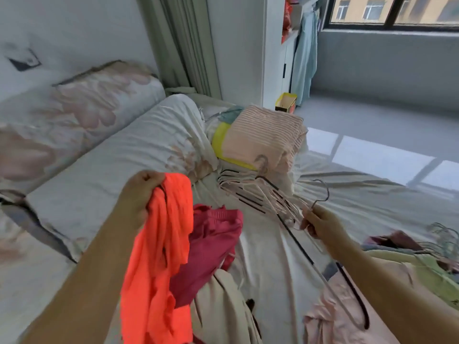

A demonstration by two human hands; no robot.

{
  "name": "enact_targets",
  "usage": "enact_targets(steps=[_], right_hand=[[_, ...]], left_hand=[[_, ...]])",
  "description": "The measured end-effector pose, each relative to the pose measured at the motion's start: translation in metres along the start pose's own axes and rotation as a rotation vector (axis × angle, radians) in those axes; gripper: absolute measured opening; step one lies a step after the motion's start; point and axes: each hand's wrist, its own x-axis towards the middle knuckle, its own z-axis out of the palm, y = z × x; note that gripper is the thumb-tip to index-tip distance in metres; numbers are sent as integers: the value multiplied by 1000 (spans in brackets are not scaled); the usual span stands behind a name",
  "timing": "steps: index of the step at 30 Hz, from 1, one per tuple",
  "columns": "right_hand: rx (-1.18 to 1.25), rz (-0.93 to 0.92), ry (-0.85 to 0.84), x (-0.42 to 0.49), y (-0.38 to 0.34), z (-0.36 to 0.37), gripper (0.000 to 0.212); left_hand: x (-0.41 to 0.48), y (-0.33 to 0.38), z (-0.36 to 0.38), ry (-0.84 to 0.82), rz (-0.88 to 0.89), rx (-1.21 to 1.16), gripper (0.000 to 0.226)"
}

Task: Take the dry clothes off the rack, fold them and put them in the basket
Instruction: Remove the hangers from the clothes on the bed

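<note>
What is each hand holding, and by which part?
The left hand grips a bright orange cloth garment by its bunched upper edge; the right hand pinches a thin metal wire hanger just below its hook.

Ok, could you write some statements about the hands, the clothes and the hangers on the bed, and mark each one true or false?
1. The left hand grips the orange garment. True.
2. The right hand holds nothing. False: it holds a hanger just below the hook.
3. The top piece of the folded stack is pink with stripes. True.
4. The dark red garment lies on top of the folded stack. False: it lies crumpled on the bed, beside the orange garment.
5. A pile of hangers lies on the bed between the folded stack and the right hand. True.
</note>
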Motion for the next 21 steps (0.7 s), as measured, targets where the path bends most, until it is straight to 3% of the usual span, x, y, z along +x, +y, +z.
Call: enact_targets(steps=[5, 7, 12, 16, 21], right_hand=[[-183, 76, 84, 55, 9, 43, 17], [-264, 105, 134, 79, 19, 55, 15], [-465, 168, 172, 133, 50, 85, 12], [-486, 221, 194, 180, 62, 110, 26], [-539, 192, 142, 240, 74, 143, 18]], left_hand=[[62, -104, 58, -121, -89, 294, 16], [79, -149, 57, -171, -150, 517, 36], [60, -246, 46, -575, -157, 925, 66], [61, -283, 41, -630, -154, 967, 68], [92, -309, 41, -655, -209, 912, 69]])
